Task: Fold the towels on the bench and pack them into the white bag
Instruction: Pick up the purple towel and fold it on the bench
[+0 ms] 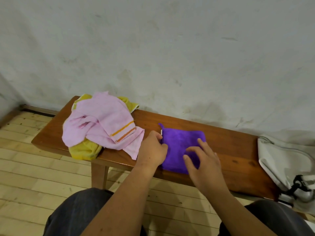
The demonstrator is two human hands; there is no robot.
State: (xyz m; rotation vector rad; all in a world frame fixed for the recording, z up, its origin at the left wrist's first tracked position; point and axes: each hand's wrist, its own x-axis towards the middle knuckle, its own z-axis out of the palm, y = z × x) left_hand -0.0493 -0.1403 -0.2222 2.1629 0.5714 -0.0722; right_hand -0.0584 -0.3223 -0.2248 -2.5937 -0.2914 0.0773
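A plush purple towel (180, 143), folded to a neat square with a small loop at one corner, lies mid-bench on the glossy wooden bench (230, 150). The left hand (152, 149) pinches its left edge with curled fingers; the right hand (202, 160) rests on it, fingers spread. A crumpled pink towel (102, 123) drapes a yellow towel (83, 150) at the left end; the white bag (279, 157) slumps at the right.

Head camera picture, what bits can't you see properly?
Everything here is from the head view.
1. Yellow terry towel: mostly buried under the crumpled pink cotton towel.
2. White fabric bag: cut off by the right edge, so I cannot tell if it is open.
3. Folded purple microfibre towel: near corners covered by the left hand and the right hand.
4. Left hand's grip: its fingertips curl out of sight at the towel's edge.
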